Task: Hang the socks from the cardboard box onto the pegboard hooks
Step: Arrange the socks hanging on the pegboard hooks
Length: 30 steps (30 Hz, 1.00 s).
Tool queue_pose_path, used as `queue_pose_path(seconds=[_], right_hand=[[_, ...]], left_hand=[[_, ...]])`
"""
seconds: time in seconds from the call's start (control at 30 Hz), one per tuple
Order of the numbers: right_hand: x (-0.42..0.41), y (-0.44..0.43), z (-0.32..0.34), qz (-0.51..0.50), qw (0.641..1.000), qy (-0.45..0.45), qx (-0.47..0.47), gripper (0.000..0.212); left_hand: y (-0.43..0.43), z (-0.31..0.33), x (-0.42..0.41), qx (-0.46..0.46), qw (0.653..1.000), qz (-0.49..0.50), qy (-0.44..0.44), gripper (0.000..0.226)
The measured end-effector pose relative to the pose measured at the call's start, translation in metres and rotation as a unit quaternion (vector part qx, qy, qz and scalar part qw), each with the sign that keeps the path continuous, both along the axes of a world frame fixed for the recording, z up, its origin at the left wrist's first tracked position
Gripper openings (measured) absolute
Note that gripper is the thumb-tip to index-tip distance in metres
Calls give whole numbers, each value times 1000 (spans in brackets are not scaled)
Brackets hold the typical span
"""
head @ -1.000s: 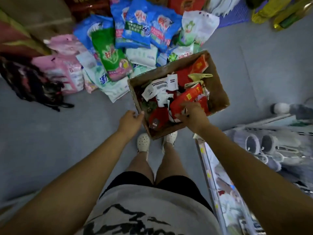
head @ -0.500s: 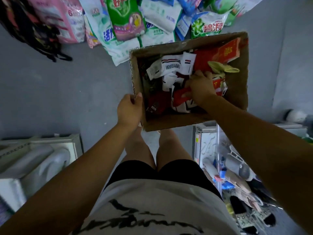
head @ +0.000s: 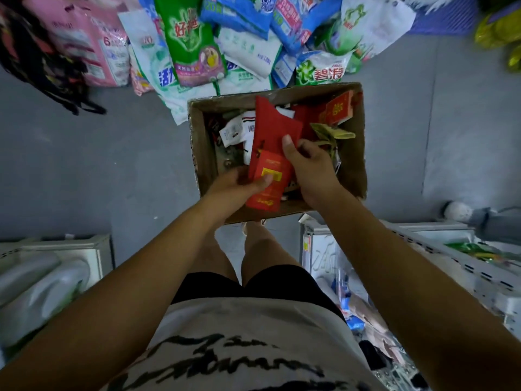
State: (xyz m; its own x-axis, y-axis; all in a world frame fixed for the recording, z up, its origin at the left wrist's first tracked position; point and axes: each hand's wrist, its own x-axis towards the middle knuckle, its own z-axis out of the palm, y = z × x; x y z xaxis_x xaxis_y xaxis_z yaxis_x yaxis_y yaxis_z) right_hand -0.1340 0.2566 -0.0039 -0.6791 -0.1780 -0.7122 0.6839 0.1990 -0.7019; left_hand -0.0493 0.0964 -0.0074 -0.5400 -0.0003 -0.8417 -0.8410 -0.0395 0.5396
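Red sock pack [head: 275, 128] was lifted clear above the cardboard box [head: 198, 142], over its 6 o'clock half. Left hand [head: 236, 187] pinched the red card label [head: 270, 179] from 8 o'clock, thumb on top. Right hand [head: 313, 167] gripped the fabric from 3 o'clock, thumb pressed on the sock face, other fingers curled behind. Judged light and floppy: fabric soft, card the only stiff part. I'd hold it by the card; no hanger visible. White socks [head: 239, 131] lay in the box at 10 o'clock, another red pack [head: 338, 110] at 1 o'clock. Pegboard hooks not in view.
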Motion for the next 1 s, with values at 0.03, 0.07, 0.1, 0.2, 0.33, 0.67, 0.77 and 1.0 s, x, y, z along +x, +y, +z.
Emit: queue_pose_path(seconds=[0.03,0.07,0.1,0.2,0.33,0.67,0.77,1.0], right_hand=[[-3,0,-2,-7,1000,-8,7,38],[-7,0,-3,0,999,-4,32,37],[-12,2,-4,12,997,12,75,36],[-31,15,-7,-35,970,103,217,34],[-57,33,-10,-148,913,193,328,28],[-76,21,-46,-120,893,134,414,32],[-78,23,-51,-145,902,136,382,29],[-52,29,-16,-176,922,194,284,20]], left_hand=[[1,-2,-4,-4,1000,-5,3,31],[2,-4,-7,-4,1000,4,8,20],[4,-4,-11,1,1000,22,11,14],[4,0,-17,24,997,73,3,10],[-1,7,-19,61,990,123,-19,22],[-12,11,-13,115,975,184,-37,29],[-15,11,-10,119,975,184,-29,34],[-18,16,-2,91,982,166,-16,34]])
